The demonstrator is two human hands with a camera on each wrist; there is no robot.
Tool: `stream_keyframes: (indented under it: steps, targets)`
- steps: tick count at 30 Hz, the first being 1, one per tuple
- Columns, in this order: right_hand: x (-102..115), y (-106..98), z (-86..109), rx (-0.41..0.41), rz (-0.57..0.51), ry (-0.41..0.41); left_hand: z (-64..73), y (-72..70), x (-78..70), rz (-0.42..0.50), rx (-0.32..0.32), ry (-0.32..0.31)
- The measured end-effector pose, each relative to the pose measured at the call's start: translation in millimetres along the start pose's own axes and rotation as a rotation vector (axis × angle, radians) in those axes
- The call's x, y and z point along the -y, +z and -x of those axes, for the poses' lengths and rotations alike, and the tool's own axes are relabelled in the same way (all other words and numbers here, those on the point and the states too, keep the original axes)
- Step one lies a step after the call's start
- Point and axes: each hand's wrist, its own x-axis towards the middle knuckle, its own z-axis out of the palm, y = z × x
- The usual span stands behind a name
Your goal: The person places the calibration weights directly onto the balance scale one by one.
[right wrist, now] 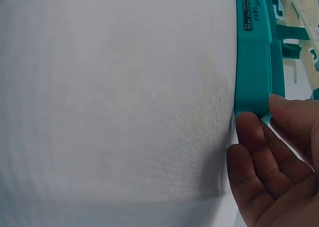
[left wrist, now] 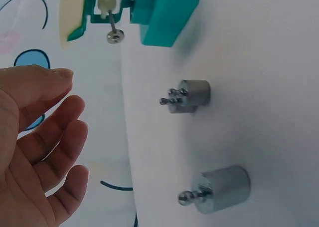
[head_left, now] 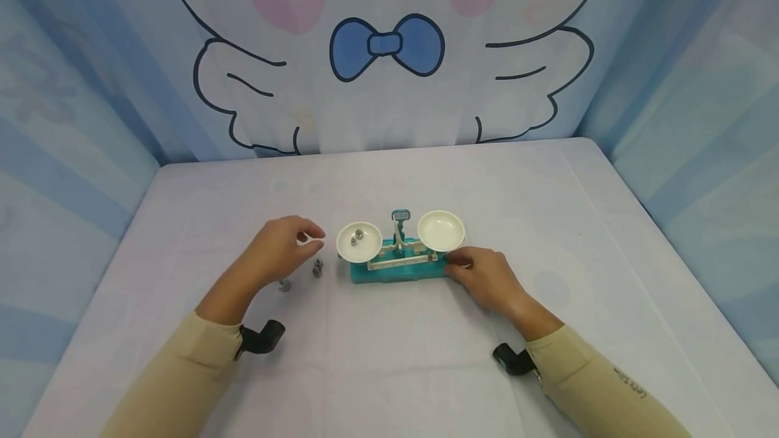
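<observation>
A teal balance scale (head_left: 398, 272) with two cream pans stands on the table. Two small metal weights (head_left: 359, 234) sit in its left pan (head_left: 368, 252); its right pan (head_left: 441, 230) holds nothing. My left hand (head_left: 281, 249) hovers left of that left pan, thumb and fingers apart with nothing between them, as the left wrist view shows too. Under it on the table stand a close pair of knobbed metal weights (left wrist: 194, 93) and a larger weight (left wrist: 227, 188). My right hand (head_left: 487, 279) grips the right end of the scale's base (right wrist: 253, 82) between thumb and fingers.
A white cloth covers the table (head_left: 389, 370). Behind it hangs a curtain (head_left: 389, 107) with a cartoon print, and blue curtains (head_left: 700, 120) close off both sides. Each sleeve carries a black wrist camera (head_left: 263, 336).
</observation>
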Motion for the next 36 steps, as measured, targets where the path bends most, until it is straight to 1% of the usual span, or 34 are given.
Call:
stream_keyframes:
  steps: [5,11,15,20,24,33,36]
  targets:
    - [0.9,-0.7,-0.3,-0.004,0.007,-0.006,4.5,8.8,14.7,0.014,0.037,-0.075]
    - [1.1,-1.0,0.4,-0.005,0.008,-0.011,7.6,21.4,28.5,0.035,0.059,-0.107]
    - [0.5,-1.1,0.4,-0.008,0.005,-0.018,8.4,28.1,32.0,0.038,0.065,-0.094]
    - [0.1,-1.0,0.2,-0.008,0.004,-0.022,7.5,34.2,33.0,0.021,0.05,-0.06]
    - [0.5,-1.0,0.7,-0.004,0.001,-0.02,6.3,38.6,33.8,0.0,0.04,-0.045]
    - [0.7,-1.1,1.5,-0.007,-0.001,-0.026,6.3,40.7,31.7,-0.033,0.043,-0.053]
    - [0.4,-0.7,1.7,-0.009,-0.004,-0.029,6.5,41.2,31.1,-0.04,0.041,-0.04]
